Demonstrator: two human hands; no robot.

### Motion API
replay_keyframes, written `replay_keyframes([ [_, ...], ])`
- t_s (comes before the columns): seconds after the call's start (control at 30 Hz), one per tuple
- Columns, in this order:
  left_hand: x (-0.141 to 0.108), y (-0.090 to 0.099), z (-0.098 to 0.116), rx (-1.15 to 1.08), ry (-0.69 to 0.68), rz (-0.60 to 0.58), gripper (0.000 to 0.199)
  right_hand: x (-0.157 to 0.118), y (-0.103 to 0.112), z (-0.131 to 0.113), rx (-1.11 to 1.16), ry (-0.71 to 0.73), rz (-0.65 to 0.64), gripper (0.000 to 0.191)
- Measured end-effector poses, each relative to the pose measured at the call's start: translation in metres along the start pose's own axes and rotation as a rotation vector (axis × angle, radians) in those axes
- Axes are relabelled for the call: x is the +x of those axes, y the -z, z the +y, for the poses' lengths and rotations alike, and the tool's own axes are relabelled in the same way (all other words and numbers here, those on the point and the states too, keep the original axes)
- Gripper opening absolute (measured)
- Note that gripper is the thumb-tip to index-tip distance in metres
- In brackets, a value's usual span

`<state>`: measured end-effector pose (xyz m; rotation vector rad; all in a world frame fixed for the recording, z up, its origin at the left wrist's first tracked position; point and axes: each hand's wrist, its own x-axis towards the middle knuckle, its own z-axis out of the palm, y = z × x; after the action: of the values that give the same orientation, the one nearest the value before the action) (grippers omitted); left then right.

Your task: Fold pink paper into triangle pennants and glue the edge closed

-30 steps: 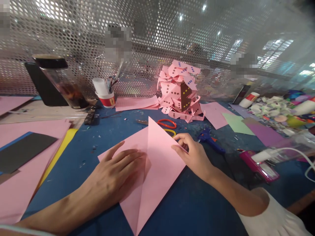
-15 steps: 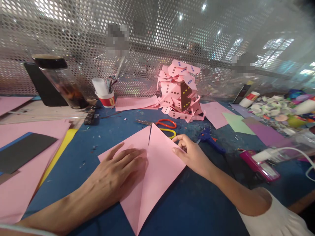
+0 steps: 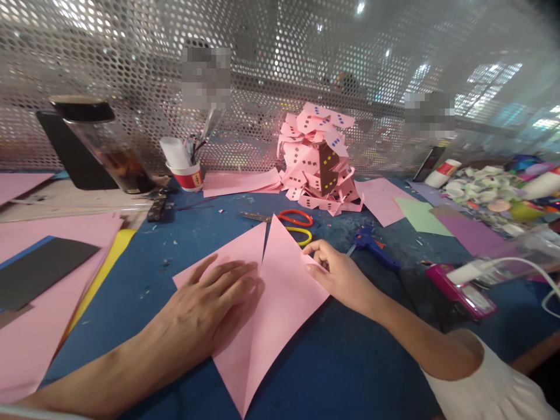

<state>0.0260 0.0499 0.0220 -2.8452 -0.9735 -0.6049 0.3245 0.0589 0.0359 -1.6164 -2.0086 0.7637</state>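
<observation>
A creased pink sheet (image 3: 284, 297) lies at the front middle, with a slit running down from its far edge. My left hand (image 3: 214, 303) rests flat on its left part, fingers spread. My right hand (image 3: 335, 271) pinches the sheet's right edge between thumb and fingers, and that side is raised and slightly curved. Just beyond the far tip are scissors (image 3: 295, 219) with one red and one yellow handle loop. To the right of my right hand is a blue glue gun (image 3: 371, 245).
On the blue table (image 3: 359, 373), a pink paper structure (image 3: 315, 163) stands at the back. A jar (image 3: 118, 157) and a cup (image 3: 188, 177) stand back left. Pink sheets (image 3: 44, 332) lie left. A magenta power strip (image 3: 468, 294) and paper pieces (image 3: 481, 186) are right.
The raised right part of the pink sheet has shifted slightly and curves a little more, with my right hand still on its edge. The whole view has moved slightly. My left hand stays in place.
</observation>
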Motion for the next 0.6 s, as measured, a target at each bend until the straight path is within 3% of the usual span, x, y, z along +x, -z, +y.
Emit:
replay_keyframes([
  [0.6,-0.0046,0.0,-0.0026,0.032,0.042,0.0,0.039,-0.0039,0.0047,-0.0062,0.069,-0.032,0.047,0.027],
])
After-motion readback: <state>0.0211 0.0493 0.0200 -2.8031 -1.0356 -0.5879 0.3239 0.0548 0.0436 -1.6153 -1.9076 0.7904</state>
